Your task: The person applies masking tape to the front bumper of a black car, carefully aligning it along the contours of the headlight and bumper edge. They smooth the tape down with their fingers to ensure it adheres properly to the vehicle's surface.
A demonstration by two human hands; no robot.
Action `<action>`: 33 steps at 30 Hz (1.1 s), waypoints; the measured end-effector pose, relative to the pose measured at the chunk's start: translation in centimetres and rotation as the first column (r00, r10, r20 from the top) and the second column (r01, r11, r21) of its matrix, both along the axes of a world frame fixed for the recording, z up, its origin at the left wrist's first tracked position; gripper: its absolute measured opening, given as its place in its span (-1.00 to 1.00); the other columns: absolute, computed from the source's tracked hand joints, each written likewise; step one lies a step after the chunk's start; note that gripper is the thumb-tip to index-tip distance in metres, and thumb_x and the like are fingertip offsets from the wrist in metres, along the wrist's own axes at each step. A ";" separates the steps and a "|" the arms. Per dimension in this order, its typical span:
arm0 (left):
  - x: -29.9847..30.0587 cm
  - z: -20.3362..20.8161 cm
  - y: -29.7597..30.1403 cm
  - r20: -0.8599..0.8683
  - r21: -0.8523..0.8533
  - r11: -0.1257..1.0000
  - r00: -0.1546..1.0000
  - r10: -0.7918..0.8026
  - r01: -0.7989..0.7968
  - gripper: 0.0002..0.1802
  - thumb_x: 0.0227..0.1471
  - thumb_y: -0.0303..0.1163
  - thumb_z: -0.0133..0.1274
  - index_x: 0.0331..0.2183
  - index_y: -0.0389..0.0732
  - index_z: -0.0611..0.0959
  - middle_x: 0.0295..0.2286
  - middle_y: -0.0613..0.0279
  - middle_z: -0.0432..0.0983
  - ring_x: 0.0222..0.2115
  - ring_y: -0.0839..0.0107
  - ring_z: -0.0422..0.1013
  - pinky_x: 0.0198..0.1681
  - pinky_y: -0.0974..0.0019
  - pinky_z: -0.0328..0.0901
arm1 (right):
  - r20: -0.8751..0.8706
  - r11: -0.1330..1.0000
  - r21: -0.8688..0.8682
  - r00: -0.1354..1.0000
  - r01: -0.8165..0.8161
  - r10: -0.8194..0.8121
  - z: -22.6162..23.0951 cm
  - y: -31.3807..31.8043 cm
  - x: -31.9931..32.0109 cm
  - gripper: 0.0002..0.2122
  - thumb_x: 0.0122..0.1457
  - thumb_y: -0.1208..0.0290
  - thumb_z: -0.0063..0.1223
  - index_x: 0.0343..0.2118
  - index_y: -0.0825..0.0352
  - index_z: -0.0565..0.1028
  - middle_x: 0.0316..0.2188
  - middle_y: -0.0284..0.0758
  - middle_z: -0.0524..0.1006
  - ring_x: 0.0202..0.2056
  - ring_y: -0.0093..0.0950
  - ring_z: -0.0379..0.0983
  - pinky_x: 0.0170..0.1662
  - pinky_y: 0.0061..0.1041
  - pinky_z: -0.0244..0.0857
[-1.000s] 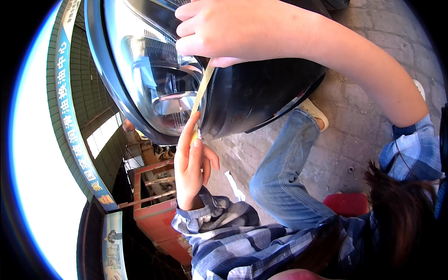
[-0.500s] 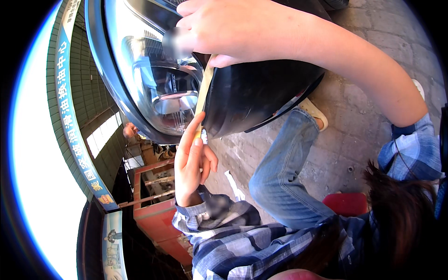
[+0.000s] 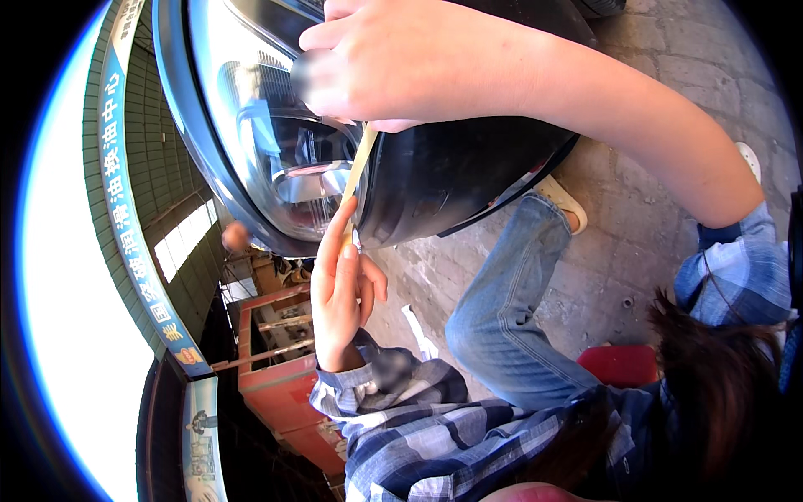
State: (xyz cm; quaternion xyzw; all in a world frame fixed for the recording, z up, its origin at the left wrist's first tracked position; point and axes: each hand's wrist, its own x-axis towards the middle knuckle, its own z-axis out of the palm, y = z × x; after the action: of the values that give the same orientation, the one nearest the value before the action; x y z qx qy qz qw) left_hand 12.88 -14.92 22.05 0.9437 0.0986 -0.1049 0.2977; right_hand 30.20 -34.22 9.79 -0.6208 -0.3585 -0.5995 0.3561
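A strip of yellowish masking tape runs between my two hands, along the seam between a clear car headlight and a black bumper. My left hand pinches the tape's lower end between thumb and forefinger, the other fingers loosely curled. Above it, my right hand reaches across the bumper from the right. Its fingers are bent over the upper end of the tape, close against the headlight. The fingertips and whatever lies beneath that palm are hidden.
A red metal frame or cabinet stands at the lower left, below a long blue sign. My bent knee in jeans is over the paved floor, near a red seat. A white scrap lies on the ground.
My right hand has shifted slightly down and left, so less tape shows between my hands. The tape leans a little more over the headlight; my left hand has barely moved.
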 end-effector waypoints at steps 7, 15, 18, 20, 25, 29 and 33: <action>0.0 -1.0 1.6 0.112 0.101 0.993 0.992 -0.065 0.054 -0.56 0.38 -0.33 -0.27 0.21 -0.21 0.35 -0.68 0.40 0.40 -0.79 0.78 0.08 -0.70 0.67 -0.02 | -0.063 0.999 -0.008 0.997 0.039 -0.040 -0.8 0.1 -0.4 -0.83 -0.06 0.24 0.15 -0.51 0.21 0.47 -0.45 -0.44 0.45 -0.22 -0.49 0.35 -0.07 -0.47 0.20; -0.1 -1.7 2.1 0.314 0.143 0.989 0.945 -0.090 0.047 -0.54 0.35 -0.36 -0.18 0.22 -0.20 0.25 -0.58 0.31 0.47 -0.80 0.76 0.08 -0.74 0.64 -0.06 | 0.262 0.987 -0.122 0.963 0.104 -0.069 -0.7 -0.3 0.8 -0.81 -0.11 0.19 0.15 -0.57 0.13 0.39 -0.50 -0.51 0.38 -0.29 -0.52 0.34 -0.11 -0.46 0.21; -0.1 -1.4 2.0 0.314 0.072 0.996 0.946 -0.081 0.061 -0.55 0.35 -0.36 -0.16 0.20 -0.24 0.24 -0.56 0.29 0.50 -0.77 0.74 0.13 -0.71 0.64 -0.01 | 0.253 0.969 -0.199 0.963 0.149 -0.096 -0.2 -1.1 0.2 -0.83 -0.08 0.22 0.11 -0.58 0.13 0.37 -0.52 -0.51 0.37 -0.30 -0.53 0.34 -0.12 -0.48 0.22; 1.0 -2.3 3.8 0.291 0.031 0.993 0.950 -0.117 0.113 -0.54 0.34 -0.36 -0.16 0.20 -0.27 0.22 -0.55 0.27 0.52 -0.75 0.74 0.16 -0.69 0.65 0.01 | 0.211 0.950 -0.242 0.966 0.197 -0.147 -0.7 -1.6 0.2 -0.83 -0.09 0.22 0.12 -0.57 0.12 0.37 -0.51 -0.50 0.37 -0.30 -0.53 0.34 -0.13 -0.49 0.22; 1.4 -1.3 4.1 0.243 0.031 0.982 0.952 -0.186 0.184 -0.73 0.32 -0.36 -0.10 -0.05 -0.31 0.31 -0.46 0.12 0.64 -0.69 0.64 0.34 -0.62 0.62 0.12 | -0.334 0.985 0.152 0.942 0.078 -0.023 -1.5 -0.1 -2.1 -0.64 -0.18 0.14 0.39 -0.46 0.18 0.40 -0.46 -0.40 0.38 -0.28 -0.33 0.33 -0.12 -0.33 0.16; 1.8 -1.1 4.3 0.267 0.069 0.980 0.943 -0.197 0.185 -0.76 0.31 -0.34 -0.05 -0.15 -0.34 0.41 -0.46 0.12 0.65 -0.65 0.64 0.35 -0.55 0.59 0.19 | -0.525 0.839 0.498 0.846 0.218 0.092 -2.7 3.6 -3.5 -0.73 -0.10 0.29 0.39 -0.45 0.22 0.46 -0.45 -0.40 0.42 -0.31 -0.37 0.33 -0.18 -0.37 0.17; 1.5 -1.1 3.9 0.251 0.077 0.980 0.948 -0.197 0.184 -0.76 0.29 -0.33 -0.02 -0.28 -0.35 0.52 -0.46 0.13 0.65 -0.63 0.65 0.34 -0.52 0.58 0.22 | -0.560 0.731 0.594 0.825 0.334 0.078 -5.6 7.2 -2.5 -0.43 -0.20 -0.04 0.49 -0.35 0.25 0.36 -0.37 -0.41 0.27 -0.29 -0.42 0.16 -0.16 -0.42 0.14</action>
State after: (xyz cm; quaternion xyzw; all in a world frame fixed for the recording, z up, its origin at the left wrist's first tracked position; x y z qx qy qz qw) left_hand 14.41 -11.06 20.98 0.9619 -0.0298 -0.0074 0.2716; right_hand 27.69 -27.05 4.14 -0.6194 0.0452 -0.5071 0.5976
